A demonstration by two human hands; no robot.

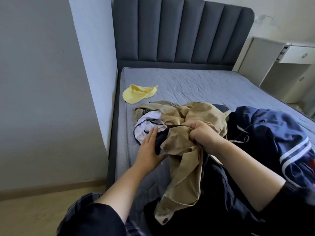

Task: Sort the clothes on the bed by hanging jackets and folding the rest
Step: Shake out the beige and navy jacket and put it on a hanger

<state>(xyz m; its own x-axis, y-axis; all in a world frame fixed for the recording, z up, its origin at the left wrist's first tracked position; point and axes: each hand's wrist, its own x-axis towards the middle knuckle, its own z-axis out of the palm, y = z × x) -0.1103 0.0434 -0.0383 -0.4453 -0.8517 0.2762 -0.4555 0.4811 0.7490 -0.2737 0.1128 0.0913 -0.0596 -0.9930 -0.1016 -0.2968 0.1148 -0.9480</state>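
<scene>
A heap of clothes lies on the near part of the bed. On top is a tan garment, bunched, with a button at its hanging lower corner. My right hand grips a fistful of it together with a thin black strap. My left hand lies flat with straight fingers on a white and navy garment at the heap's left side. A navy jacket with white stripes is piled to the right. Dark cloth lies under the tan garment.
A yellow cap rests on the mattress near its left edge, beyond the heap. A padded grey headboard stands at the back, a grey wall on the left, a white bedside cabinet on the right.
</scene>
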